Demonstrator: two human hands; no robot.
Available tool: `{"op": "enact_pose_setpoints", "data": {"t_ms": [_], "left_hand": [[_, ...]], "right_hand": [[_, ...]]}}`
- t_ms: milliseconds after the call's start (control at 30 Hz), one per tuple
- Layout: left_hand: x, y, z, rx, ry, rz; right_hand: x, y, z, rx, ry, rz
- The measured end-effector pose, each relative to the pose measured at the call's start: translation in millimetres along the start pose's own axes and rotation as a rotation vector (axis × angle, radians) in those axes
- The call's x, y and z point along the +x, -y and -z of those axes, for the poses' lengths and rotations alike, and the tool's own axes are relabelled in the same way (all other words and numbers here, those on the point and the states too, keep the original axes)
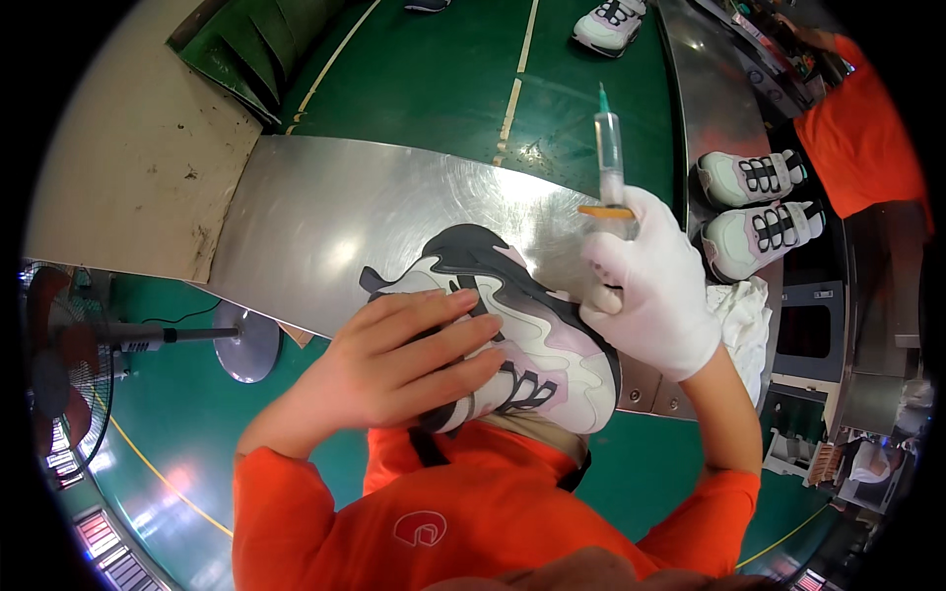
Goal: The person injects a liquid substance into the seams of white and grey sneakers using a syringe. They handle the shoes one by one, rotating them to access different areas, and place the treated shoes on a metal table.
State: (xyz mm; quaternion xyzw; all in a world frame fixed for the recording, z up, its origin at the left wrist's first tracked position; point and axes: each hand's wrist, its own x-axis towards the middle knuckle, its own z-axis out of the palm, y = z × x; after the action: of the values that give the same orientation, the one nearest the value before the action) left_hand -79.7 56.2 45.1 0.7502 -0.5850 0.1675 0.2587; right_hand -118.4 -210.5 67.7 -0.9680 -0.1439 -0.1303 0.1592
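Observation:
A white, pink and black sneaker [537, 340] lies tilted on its side close to my body, over the near edge of a metal table [345, 207]. Bare fingers of my left hand [404, 360] wrap over its upper and hold it. My right hand [660, 281], in a white glove, is closed round a clear syringe [609, 158]. The syringe points away from me, with a green tip and an orange flange near my thumb. The gloved knuckles are beside the shoe's sole edge; whether they touch it cannot be made out.
Two matching sneakers [754, 241] stand at the right on a metal surface, beside a white cloth [739, 320]. Another sneaker [609, 28] is at the far side on a green surface. A person's orange sleeve [857, 138] shows at right. A pedestal fan [69, 364] stands at left.

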Motion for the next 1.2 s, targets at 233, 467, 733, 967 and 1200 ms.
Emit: {"op": "enact_pose_setpoints", "data": {"t_ms": [233, 467, 733, 967, 1200], "left_hand": [[-5.2, -0.3, 0.4, -0.004, 0.006, 0.008], [-9.5, 0.0, -0.8, 0.021, -0.005, 0.007], [-12.1, -0.8, -0.1, 0.031, -0.019, 0.009], [-12.9, -1.2, 0.2, 0.022, -0.021, 0.011], [-9.7, -0.6, -0.1, -0.006, -0.013, 0.005]], "right_hand": [[20.3, 17.1, 0.4, -0.083, 0.091, 0.098], [6.4, 8.1, 13.3, -0.079, 0.112, 0.064], [15.2, 12.5, 3.7, 0.037, 0.09, -0.089], [32.1, 23.0, -16.4, -0.031, 0.026, 0.045], [42.9, 24.2, -14.4, -0.089, 0.001, 0.167]]}}
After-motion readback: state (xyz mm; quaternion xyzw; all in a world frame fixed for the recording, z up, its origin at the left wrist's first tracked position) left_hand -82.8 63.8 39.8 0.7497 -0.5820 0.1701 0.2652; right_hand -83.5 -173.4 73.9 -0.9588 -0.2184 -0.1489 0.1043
